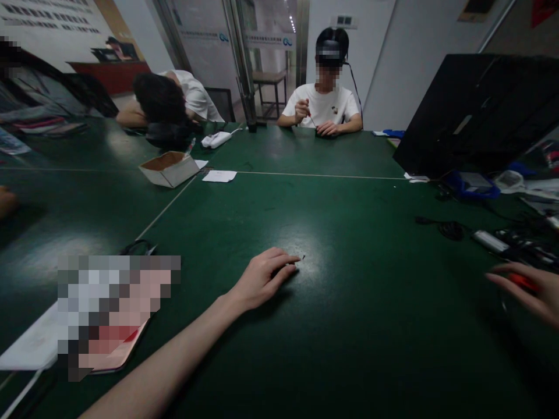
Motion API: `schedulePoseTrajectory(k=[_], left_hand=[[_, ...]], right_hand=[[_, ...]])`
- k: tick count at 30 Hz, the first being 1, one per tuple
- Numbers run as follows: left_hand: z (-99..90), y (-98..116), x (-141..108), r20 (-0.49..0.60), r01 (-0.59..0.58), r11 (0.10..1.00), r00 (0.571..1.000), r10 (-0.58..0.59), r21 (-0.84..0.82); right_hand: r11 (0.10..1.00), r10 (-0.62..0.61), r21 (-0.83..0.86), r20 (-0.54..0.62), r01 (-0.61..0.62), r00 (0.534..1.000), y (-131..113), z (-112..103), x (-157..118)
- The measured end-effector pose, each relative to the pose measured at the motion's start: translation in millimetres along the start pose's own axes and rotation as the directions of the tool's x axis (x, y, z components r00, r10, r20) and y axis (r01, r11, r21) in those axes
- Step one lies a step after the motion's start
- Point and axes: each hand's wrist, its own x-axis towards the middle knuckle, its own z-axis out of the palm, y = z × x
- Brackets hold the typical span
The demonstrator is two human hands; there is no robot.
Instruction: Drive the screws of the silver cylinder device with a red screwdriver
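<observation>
My left hand (268,276) rests low over the green table, its index finger stretched out and the thumb apart below it. Just beyond the index fingertip lies a tiny dark piece (304,256), perhaps a screw; whether the finger touches it I cannot tell. At the right edge, my right hand (535,294) is curled around a red-handled screwdriver (523,282), partly cut off by the frame. The handle shows between the fingers, and its thin shaft is blurred below them.
Left of my arm are a pink phone-like slab (117,355) and a white one (30,343). Farther off stands an open box (170,169). Cables (452,230) and a large black monitor (476,116) occupy the right. Across the table (349,215), a person (323,105) handles a tool.
</observation>
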Motion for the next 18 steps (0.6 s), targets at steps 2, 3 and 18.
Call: schedulePoseTrajectory(k=[2,3,18], left_hand=[[-0.2,0,0,-0.004,-0.002,1.000,1.000,0.002,0.007],[-0.2,0,0,-0.007,-0.004,1.000,1.000,0.004,0.011],[5.5,-4,0,-0.073,0.104,0.987,0.993,-0.095,0.126]], right_hand=[[0.987,-0.151,0.059,0.066,0.148,0.986,-68,9,16],[0.963,-0.265,0.069,0.109,0.259,0.958,-102,14,22],[0.751,-0.660,0.231,0.303,0.619,0.688,-282,82,82]])
